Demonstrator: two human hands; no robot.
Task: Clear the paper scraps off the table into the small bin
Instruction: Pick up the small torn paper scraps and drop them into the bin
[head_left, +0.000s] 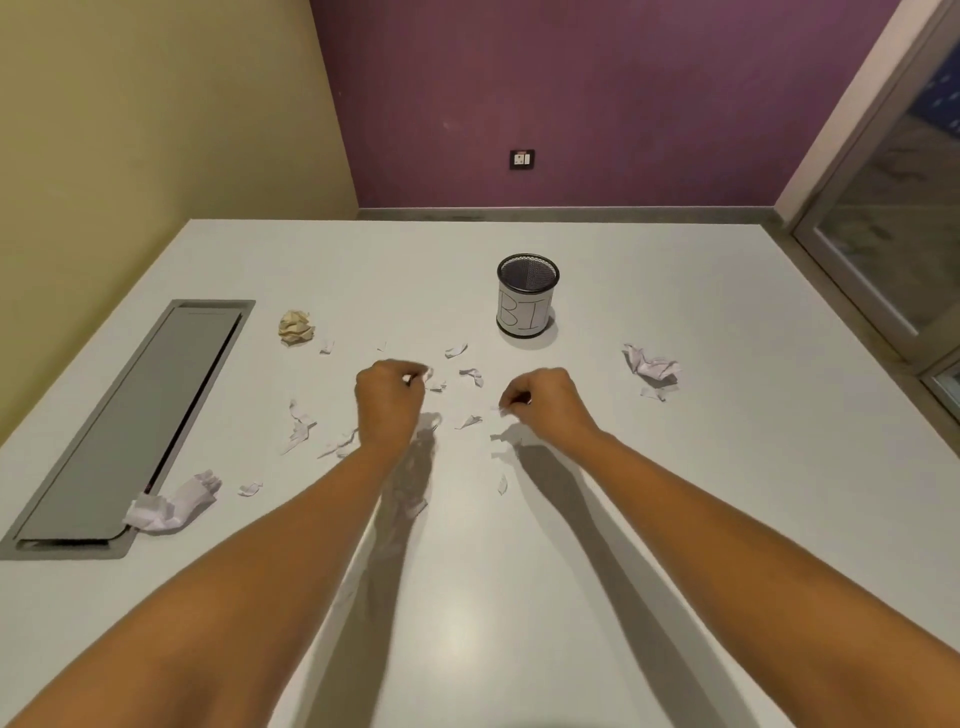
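A white surface (675, 291) fills the corner between yellow and purple walls. At its far middle stands a small black mesh bin with a white paper label (527, 299). Nearer, torn white paper scraps (298, 428) lie scattered around both hands. The left hand (388, 402) and right hand (548, 402) are curled, each pinching 1 scrap.

The white table (727, 312) holds a mesh bin (528, 296) at upper centre, paper scraps (471, 375) across the middle, a beige paper ball (296, 327) upper left, a grey hatch (135, 415) at left.
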